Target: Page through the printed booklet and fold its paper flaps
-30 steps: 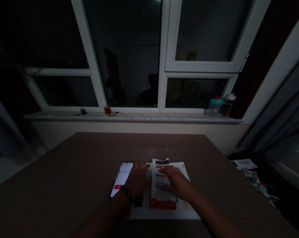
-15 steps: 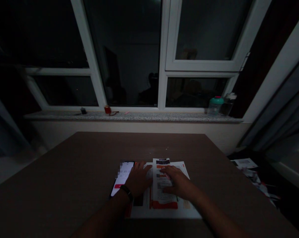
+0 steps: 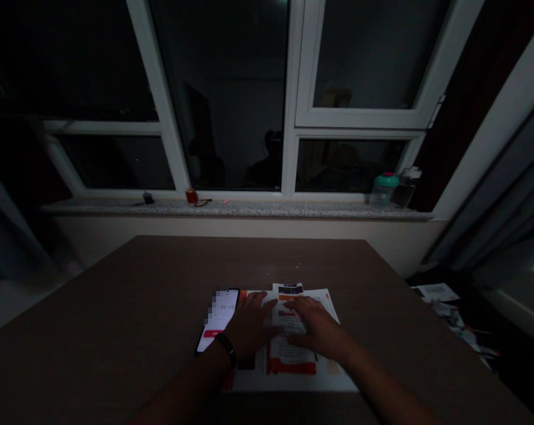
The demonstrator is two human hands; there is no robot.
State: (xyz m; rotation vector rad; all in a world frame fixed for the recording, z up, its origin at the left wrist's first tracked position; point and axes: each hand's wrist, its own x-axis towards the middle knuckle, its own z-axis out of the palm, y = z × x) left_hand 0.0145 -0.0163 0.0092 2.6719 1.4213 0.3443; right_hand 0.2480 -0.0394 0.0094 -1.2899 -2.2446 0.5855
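A printed sheet (image 3: 289,382) with orange and red patches lies flat on the table. On top of it is a narrower folded strip of printed paper (image 3: 291,354), its upper end sticking out past the sheet's far edge. My left hand (image 3: 249,321), with a dark band at the wrist, rests over the left side with fingers spread, its thumb reaching across the strip. My right hand (image 3: 318,324) lies on the strip's right side, thumb apart from the fingers. A small pinkish patch shows beside its fingertips; I cannot make out what it is. Both hands appear to hold nothing.
A lit phone (image 3: 218,319) showing a timer lies just left of the sheet on the brown table (image 3: 160,283). Papers (image 3: 455,321) are heaped low at the right. Two bottles (image 3: 384,192) and a small red jar (image 3: 191,196) stand on the windowsill (image 3: 258,208).
My left hand has shifted slightly right, its fingers and thumb now farther over the strip. My right hand has hardly moved. The strip and sheet lie as before.
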